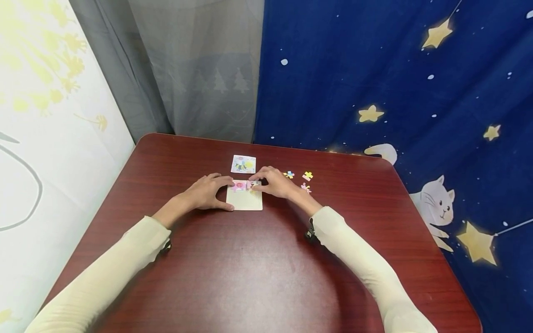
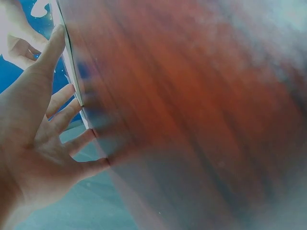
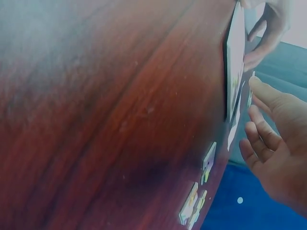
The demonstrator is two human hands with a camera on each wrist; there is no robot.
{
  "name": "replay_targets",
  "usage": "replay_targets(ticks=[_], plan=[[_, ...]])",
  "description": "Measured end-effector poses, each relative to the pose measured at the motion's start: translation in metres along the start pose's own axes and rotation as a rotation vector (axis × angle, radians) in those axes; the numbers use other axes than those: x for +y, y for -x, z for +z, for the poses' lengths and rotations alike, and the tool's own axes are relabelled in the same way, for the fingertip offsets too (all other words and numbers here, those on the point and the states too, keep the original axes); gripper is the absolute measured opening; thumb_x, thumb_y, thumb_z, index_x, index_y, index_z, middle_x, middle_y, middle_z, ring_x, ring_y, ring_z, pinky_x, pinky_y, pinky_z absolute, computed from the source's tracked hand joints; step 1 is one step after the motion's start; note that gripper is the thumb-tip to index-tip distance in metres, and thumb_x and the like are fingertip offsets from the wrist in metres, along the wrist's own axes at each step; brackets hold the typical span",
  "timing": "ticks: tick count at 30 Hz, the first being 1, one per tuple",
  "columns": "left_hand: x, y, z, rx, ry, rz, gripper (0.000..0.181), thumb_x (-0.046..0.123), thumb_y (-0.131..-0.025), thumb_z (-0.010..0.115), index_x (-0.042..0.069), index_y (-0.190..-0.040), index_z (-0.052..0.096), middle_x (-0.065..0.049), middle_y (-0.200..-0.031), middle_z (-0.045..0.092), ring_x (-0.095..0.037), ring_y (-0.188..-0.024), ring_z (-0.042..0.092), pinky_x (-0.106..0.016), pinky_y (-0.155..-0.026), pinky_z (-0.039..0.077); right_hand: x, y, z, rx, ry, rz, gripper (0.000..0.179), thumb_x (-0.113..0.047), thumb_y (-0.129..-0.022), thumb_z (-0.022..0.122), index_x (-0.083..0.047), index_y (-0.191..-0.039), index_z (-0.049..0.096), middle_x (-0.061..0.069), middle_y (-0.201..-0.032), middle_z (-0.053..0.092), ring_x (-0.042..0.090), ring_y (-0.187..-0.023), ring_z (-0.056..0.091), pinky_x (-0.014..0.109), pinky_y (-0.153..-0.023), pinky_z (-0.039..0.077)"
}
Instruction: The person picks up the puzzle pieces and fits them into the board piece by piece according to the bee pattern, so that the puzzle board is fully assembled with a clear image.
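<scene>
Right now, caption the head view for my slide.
Left hand and right hand at a square cream puzzle board on a glossy red-brown table.

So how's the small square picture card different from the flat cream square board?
The white-edged square picture card shows a colourful drawing; the cream square board is mostly plain, with pink puzzle pieces on its far part. The card looks smaller and lies farther away than the board. Both are squarish and lie flat.

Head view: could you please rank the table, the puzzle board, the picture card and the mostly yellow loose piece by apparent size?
1. Table
2. Puzzle board
3. Picture card
4. Mostly yellow loose piece
Nearness may exaggerate the board's lead.
</scene>
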State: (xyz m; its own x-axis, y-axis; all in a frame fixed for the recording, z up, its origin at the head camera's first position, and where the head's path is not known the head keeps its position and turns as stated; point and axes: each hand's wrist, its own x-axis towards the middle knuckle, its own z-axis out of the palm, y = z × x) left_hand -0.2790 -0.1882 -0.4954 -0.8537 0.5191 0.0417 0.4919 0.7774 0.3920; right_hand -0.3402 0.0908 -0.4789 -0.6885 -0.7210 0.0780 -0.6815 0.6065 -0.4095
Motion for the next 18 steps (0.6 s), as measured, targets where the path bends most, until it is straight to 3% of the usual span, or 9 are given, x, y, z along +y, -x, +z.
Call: replay_targets(ticks=[6, 18], plan=[[0.000, 0.001, 0.001, -0.004, -0.003, 0.001, 0.083, 0.063, -0.076, 0.086, 0.018, -0.142, 0.062, -0.003, -0.151, 0.055, -0.042, -0.144, 0.041, -0.066, -0.112, 0.035, -0.007, -0.001, 0.006, -0.018, 0.014, -0.021, 0.033, -0.029, -0.096, 0.078, -0.017, -0.126, 0.077, 0.003, -0.113, 0.069, 0.019, -0.106, 0.058, 0.037, -0.093, 0.047], [0.000, 0.000, 0.000, 0.002, -0.005, 0.000, 0.083, 0.063, -0.075, 0.086, 0.018, -0.141, 0.062, -0.004, -0.151, 0.055, -0.042, -0.144, 0.041, -0.067, -0.111, 0.035, -0.021, -0.006, 0.017, -0.001, -0.034, -0.087, 0.033, -0.028, -0.095, 0.079, -0.017, -0.126, 0.076, 0.000, -0.117, 0.071, 0.015, -0.107, 0.060, 0.032, -0.094, 0.047]])
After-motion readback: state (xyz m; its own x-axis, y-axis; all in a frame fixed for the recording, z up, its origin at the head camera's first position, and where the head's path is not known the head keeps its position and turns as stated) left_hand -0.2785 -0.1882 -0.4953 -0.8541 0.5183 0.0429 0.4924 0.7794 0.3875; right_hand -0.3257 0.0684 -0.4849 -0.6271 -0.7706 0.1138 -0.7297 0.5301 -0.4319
